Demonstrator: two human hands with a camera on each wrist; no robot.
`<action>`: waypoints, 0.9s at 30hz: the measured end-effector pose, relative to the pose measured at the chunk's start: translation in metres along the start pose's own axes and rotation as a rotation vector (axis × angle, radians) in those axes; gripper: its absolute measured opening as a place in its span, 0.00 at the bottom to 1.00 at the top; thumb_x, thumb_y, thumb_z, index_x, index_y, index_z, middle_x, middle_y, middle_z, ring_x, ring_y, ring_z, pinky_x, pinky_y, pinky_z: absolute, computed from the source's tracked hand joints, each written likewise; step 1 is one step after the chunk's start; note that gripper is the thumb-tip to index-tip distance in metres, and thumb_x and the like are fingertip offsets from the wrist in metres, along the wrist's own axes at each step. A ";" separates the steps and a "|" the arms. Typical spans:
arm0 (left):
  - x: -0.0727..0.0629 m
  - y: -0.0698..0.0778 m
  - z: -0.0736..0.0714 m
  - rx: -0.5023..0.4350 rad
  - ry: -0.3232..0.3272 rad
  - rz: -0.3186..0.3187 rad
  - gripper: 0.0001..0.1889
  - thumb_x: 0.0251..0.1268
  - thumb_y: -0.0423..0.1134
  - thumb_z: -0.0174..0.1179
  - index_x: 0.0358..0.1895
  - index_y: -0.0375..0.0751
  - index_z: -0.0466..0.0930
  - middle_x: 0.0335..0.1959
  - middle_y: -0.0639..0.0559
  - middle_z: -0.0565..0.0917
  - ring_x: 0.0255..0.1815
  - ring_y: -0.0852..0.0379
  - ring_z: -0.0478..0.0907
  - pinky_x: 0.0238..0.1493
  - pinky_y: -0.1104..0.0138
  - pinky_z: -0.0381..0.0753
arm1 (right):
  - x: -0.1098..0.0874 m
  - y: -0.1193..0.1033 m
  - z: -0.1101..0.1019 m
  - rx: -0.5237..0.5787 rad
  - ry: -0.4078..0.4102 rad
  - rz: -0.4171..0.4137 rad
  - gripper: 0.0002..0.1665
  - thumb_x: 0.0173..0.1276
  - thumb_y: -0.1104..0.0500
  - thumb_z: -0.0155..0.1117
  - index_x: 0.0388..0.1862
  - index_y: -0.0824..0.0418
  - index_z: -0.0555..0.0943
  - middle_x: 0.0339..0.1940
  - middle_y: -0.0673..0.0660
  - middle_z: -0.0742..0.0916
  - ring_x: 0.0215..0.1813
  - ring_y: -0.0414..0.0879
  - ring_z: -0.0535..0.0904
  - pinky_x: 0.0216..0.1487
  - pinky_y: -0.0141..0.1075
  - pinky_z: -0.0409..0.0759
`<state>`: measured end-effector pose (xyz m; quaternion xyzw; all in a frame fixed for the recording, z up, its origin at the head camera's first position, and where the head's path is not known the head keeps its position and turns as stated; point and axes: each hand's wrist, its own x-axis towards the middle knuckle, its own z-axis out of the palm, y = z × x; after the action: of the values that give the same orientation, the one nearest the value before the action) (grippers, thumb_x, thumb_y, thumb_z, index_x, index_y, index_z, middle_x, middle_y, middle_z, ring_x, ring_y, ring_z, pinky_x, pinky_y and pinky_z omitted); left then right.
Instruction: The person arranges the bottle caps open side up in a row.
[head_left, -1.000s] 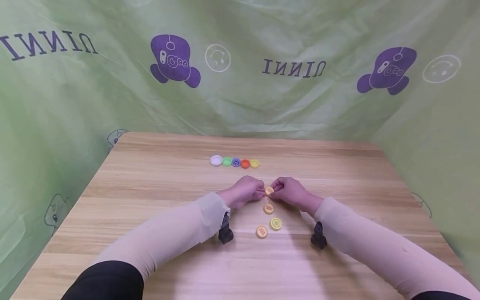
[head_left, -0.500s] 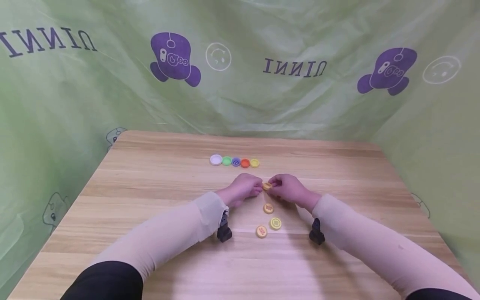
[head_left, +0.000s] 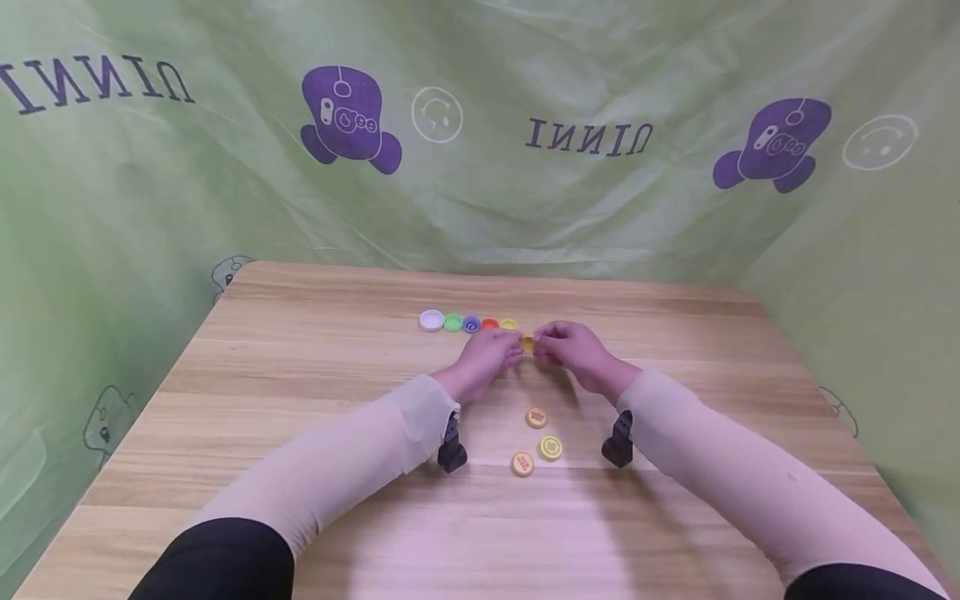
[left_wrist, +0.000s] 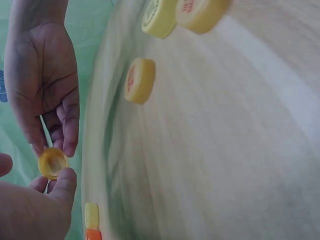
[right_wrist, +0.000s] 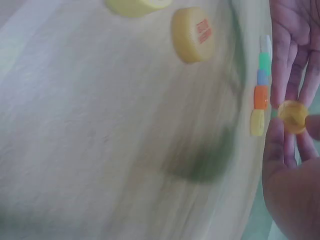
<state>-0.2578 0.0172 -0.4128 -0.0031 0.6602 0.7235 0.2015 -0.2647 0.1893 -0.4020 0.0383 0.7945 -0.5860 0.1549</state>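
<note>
Take the small round orange-yellow plastic cap (head_left: 528,342) as the centre of the clock: it's up off the pale wood-grain tabletop (head_left: 690,350), pinched between two sets of fingertips. The left hand (head_left: 486,357) comes in from between eight and nine, the right hand (head_left: 573,354) from three, and both are nearly closed, fingers drawn in on the cap's rim; the left wrist view shows its hollow side. Just off at ten o'clock sits a shallow round yellow plastic cap (head_left: 508,324), ending a side-by-side row. Along towards nine: a round orange-red plastic cap (head_left: 490,322), a round blue plastic cap (head_left: 471,324), a round green plastic cap (head_left: 453,322) and a wider round white plastic cap (head_left: 431,320). Down near six lies a round orange plastic cap with red print (head_left: 536,417); farther, between five and six, a round yellow plastic cap with a stamped pattern (head_left: 551,448); farthest, at six, a second red-printed orange cap (head_left: 522,464).
</note>
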 end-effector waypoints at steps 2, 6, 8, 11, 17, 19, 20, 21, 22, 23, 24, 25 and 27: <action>0.001 0.002 0.000 -0.012 0.001 0.004 0.21 0.81 0.32 0.49 0.69 0.21 0.67 0.70 0.30 0.72 0.70 0.39 0.73 0.70 0.58 0.74 | 0.002 -0.002 0.002 0.029 0.026 -0.012 0.16 0.79 0.69 0.53 0.60 0.77 0.74 0.52 0.66 0.83 0.42 0.43 0.82 0.56 0.40 0.85; 0.007 0.006 0.000 -0.038 0.012 -0.006 0.20 0.80 0.34 0.49 0.64 0.20 0.69 0.68 0.32 0.73 0.69 0.40 0.72 0.71 0.57 0.74 | 0.004 -0.006 0.006 0.083 0.070 0.007 0.19 0.82 0.67 0.48 0.64 0.77 0.73 0.59 0.68 0.80 0.42 0.42 0.83 0.57 0.39 0.85; 0.011 0.006 0.000 -0.054 0.019 -0.022 0.19 0.80 0.34 0.49 0.62 0.21 0.70 0.63 0.36 0.74 0.66 0.43 0.73 0.70 0.57 0.75 | 0.005 -0.008 0.008 0.117 0.077 0.028 0.22 0.83 0.64 0.45 0.67 0.78 0.72 0.62 0.68 0.79 0.43 0.41 0.82 0.58 0.37 0.84; 0.016 0.006 0.000 -0.088 0.025 -0.042 0.12 0.78 0.32 0.49 0.54 0.26 0.72 0.54 0.43 0.74 0.59 0.48 0.74 0.69 0.56 0.76 | 0.005 -0.011 0.011 0.164 0.070 0.050 0.25 0.83 0.62 0.43 0.69 0.79 0.69 0.63 0.69 0.77 0.44 0.42 0.81 0.58 0.36 0.83; 0.018 0.010 0.002 -0.107 -0.011 -0.041 0.19 0.81 0.35 0.44 0.64 0.23 0.69 0.65 0.35 0.73 0.66 0.43 0.71 0.72 0.54 0.72 | 0.011 -0.014 0.007 0.131 0.040 0.081 0.26 0.83 0.60 0.42 0.68 0.79 0.69 0.60 0.68 0.78 0.48 0.46 0.80 0.63 0.41 0.81; 0.018 0.011 0.003 -0.107 -0.017 -0.040 0.25 0.83 0.37 0.43 0.73 0.23 0.61 0.71 0.31 0.69 0.72 0.40 0.67 0.73 0.54 0.70 | 0.013 -0.015 0.005 0.121 0.036 0.090 0.26 0.83 0.60 0.41 0.67 0.79 0.69 0.58 0.67 0.79 0.47 0.46 0.80 0.63 0.41 0.81; 0.018 0.012 0.004 -0.110 -0.019 -0.038 0.26 0.83 0.38 0.43 0.74 0.23 0.60 0.72 0.31 0.68 0.73 0.39 0.66 0.74 0.53 0.69 | 0.015 -0.015 0.004 0.120 0.036 0.091 0.26 0.83 0.60 0.41 0.67 0.79 0.69 0.56 0.66 0.79 0.45 0.46 0.81 0.62 0.41 0.82; 0.018 0.012 0.005 -0.110 -0.017 -0.036 0.26 0.83 0.38 0.43 0.74 0.23 0.60 0.73 0.31 0.67 0.73 0.39 0.66 0.74 0.53 0.69 | 0.016 -0.016 0.003 0.122 0.035 0.093 0.26 0.83 0.60 0.41 0.67 0.79 0.69 0.55 0.66 0.79 0.45 0.46 0.81 0.62 0.41 0.82; 0.018 0.013 0.006 -0.114 -0.016 -0.034 0.26 0.82 0.38 0.44 0.73 0.23 0.61 0.73 0.31 0.67 0.74 0.38 0.65 0.74 0.53 0.69 | 0.017 -0.016 0.002 0.126 0.034 0.094 0.26 0.83 0.60 0.41 0.67 0.80 0.69 0.55 0.65 0.79 0.44 0.46 0.81 0.62 0.41 0.82; 0.018 0.013 0.007 -0.114 -0.014 -0.031 0.26 0.82 0.38 0.44 0.73 0.23 0.61 0.74 0.31 0.66 0.75 0.38 0.65 0.74 0.53 0.68 | 0.018 -0.017 0.002 0.131 0.036 0.101 0.26 0.83 0.60 0.41 0.67 0.79 0.70 0.54 0.64 0.78 0.43 0.45 0.80 0.62 0.41 0.81; 0.018 0.013 0.008 -0.114 -0.013 -0.029 0.26 0.81 0.38 0.45 0.73 0.24 0.61 0.74 0.31 0.66 0.75 0.38 0.64 0.75 0.53 0.68 | 0.019 -0.017 0.001 0.134 0.038 0.105 0.26 0.83 0.60 0.41 0.66 0.79 0.70 0.54 0.64 0.78 0.43 0.45 0.80 0.62 0.41 0.81; 0.019 0.013 0.009 -0.113 -0.014 -0.025 0.26 0.81 0.38 0.46 0.73 0.24 0.62 0.74 0.31 0.66 0.75 0.38 0.64 0.75 0.53 0.68 | 0.019 -0.017 0.000 0.136 0.035 0.109 0.26 0.83 0.59 0.40 0.66 0.79 0.70 0.54 0.64 0.78 0.43 0.45 0.80 0.63 0.41 0.81; 0.020 0.013 0.011 -0.105 -0.013 -0.018 0.26 0.80 0.38 0.46 0.72 0.24 0.63 0.74 0.31 0.66 0.76 0.38 0.64 0.75 0.53 0.68 | 0.020 -0.016 -0.001 0.132 0.033 0.114 0.26 0.83 0.59 0.40 0.66 0.79 0.69 0.55 0.64 0.77 0.42 0.44 0.80 0.62 0.41 0.81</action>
<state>-0.2769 0.0332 -0.4045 -0.0148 0.6200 0.7553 0.2120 -0.2883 0.1830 -0.3925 0.1033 0.7532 -0.6264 0.1721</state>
